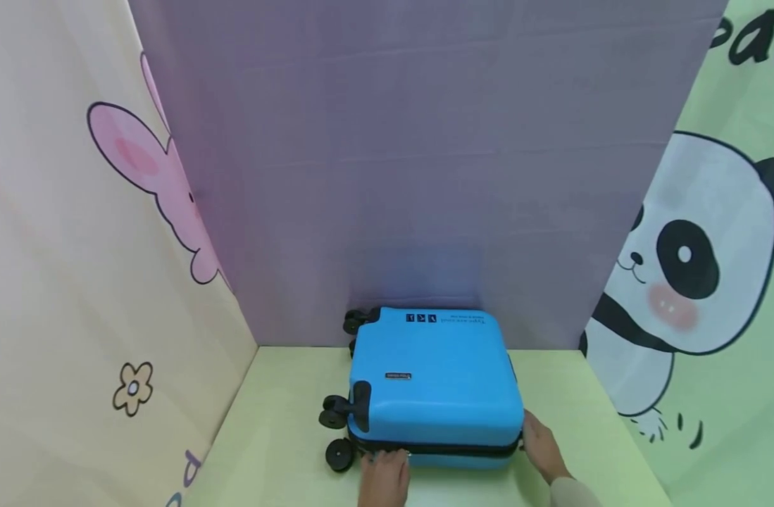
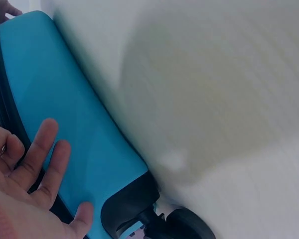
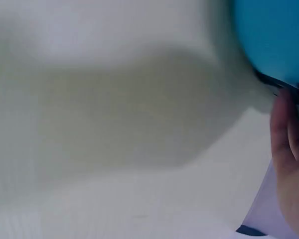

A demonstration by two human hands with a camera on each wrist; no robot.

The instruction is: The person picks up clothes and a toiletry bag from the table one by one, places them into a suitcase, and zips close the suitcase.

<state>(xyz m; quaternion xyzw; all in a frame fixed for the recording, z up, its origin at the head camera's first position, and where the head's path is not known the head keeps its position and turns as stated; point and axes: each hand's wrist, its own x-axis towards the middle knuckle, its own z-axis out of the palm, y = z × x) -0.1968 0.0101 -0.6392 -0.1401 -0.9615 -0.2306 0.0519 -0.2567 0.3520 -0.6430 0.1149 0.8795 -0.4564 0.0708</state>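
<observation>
A bright blue hard-shell suitcase (image 1: 434, 380) lies flat on its side, its black wheels (image 1: 340, 455) pointing left. A dark zipper seam (image 1: 450, 448) runs along its near side. At the left part of that seam is my left hand (image 1: 384, 479). In the left wrist view, the left hand (image 2: 27, 184) has its index finger curled at a small metal piece, seemingly the zipper pull (image 2: 3, 149); the other fingers spread over the shell and the thumb is hidden. My right hand (image 1: 541, 445) rests with extended fingers against the near right corner; the right wrist view shows its fingers (image 3: 281, 124) at the seam.
The suitcase stands on a pale yellow-green surface (image 1: 285, 408). Behind it rises a purple-grey panel (image 1: 425, 155). A cream wall (image 1: 57, 296) with a rabbit drawing is on the left, a green wall (image 1: 729, 401) with a panda on the right.
</observation>
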